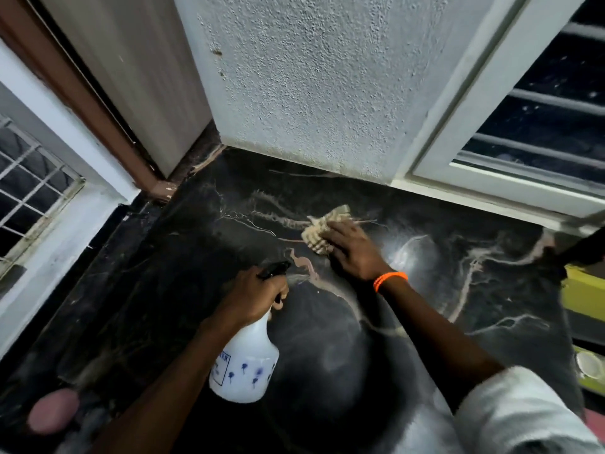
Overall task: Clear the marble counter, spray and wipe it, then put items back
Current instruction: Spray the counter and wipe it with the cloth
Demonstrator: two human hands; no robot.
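Note:
A black marble counter (327, 339) with pale veins fills the middle of the head view. My left hand (252, 296) grips the neck of a white spray bottle (245, 365) with a black trigger head, held above the counter and tilted towards the far side. My right hand (353, 249), with an orange band at the wrist, presses flat on a beige waffle-textured cloth (322, 229) that lies on the marble near the wall. Part of the cloth is hidden under my fingers.
A rough white wall (311, 77) borders the counter's far side. A white window frame (491, 178) runs at the right, a barred window (29, 178) at the left. A yellow object (586, 290) sits past the right edge. A pinkish blurred shape (54, 411) shows at lower left.

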